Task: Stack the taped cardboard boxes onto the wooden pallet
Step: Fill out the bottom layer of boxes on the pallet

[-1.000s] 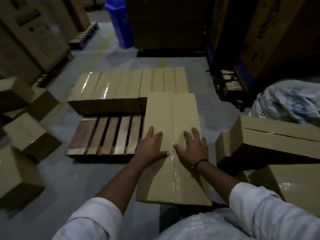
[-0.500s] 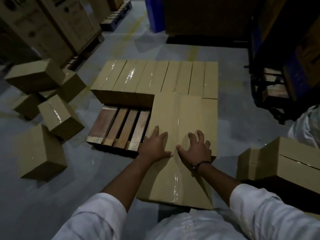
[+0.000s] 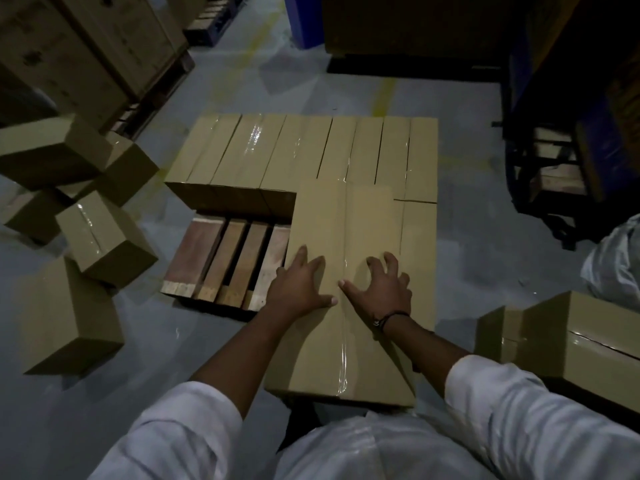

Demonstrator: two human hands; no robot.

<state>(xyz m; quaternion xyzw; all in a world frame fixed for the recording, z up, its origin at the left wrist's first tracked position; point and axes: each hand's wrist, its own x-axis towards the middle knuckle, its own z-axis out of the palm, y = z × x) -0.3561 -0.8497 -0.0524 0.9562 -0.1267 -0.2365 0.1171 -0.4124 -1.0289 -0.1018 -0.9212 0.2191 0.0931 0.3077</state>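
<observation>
Pushed box (image 3: 346, 220) slid further forward since the earlier frames, far end now against back row of boxes (image 3: 277, 150). Head view: box lies on right part of wooden pallet (image 3: 221, 261), near end overhanging toward the person. Left hand (image 3: 301, 285) flat, fingers spread, left of the tape seam. Right hand (image 3: 381, 289) arched, fingertips pressing the top. Loose boxes (image 3: 104, 237) on floor at left.

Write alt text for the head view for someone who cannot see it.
A person's left hand and right hand press on top of a long taped cardboard box on a wooden pallet, in front of a row of boxes along its far side. Loose boxes lie on the floor nearby.
</observation>
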